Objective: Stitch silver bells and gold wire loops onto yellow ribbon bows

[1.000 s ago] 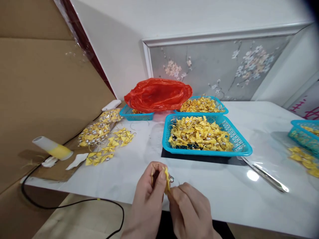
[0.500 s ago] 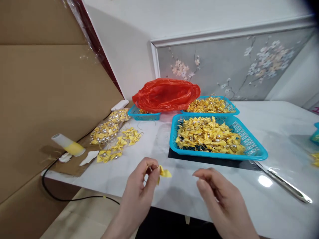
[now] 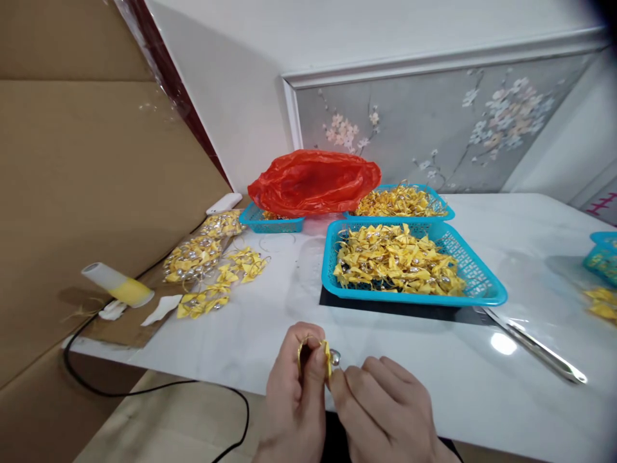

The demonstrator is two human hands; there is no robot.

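Observation:
At the table's front edge, my left hand (image 3: pixel 299 386) pinches a small yellow ribbon piece (image 3: pixel 326 357) with a thin wire loop curving over the fingers. A silvery bead (image 3: pixel 335 357) sits at the piece's right side. My right hand (image 3: pixel 385 402) is closed, its fingertips against the piece just below the bead; what they grip is hidden. Behind the hands, a blue basket (image 3: pixel 414 298) holds many similar yellow pieces with beads. A loose group of yellow pieces (image 3: pixel 205 301) lies on the table to the left.
A red plastic bag (image 3: pixel 313 183) rests over a small blue basket (image 3: pixel 274 225), beside another filled basket (image 3: pixel 400 218). Metal scissors or tweezers (image 3: pixel 535 347) lie right. At left are a bagged pile (image 3: pixel 193 257), a yellow-white cylinder (image 3: pixel 118 285), a white phone-like object (image 3: pixel 224 203) and a black cable (image 3: pixel 144 390).
My right hand has moved left and closed its fingers at the yellow piece. My left hand has shifted slightly right and down. A bead now shows beside the piece. The view has shifted slightly.

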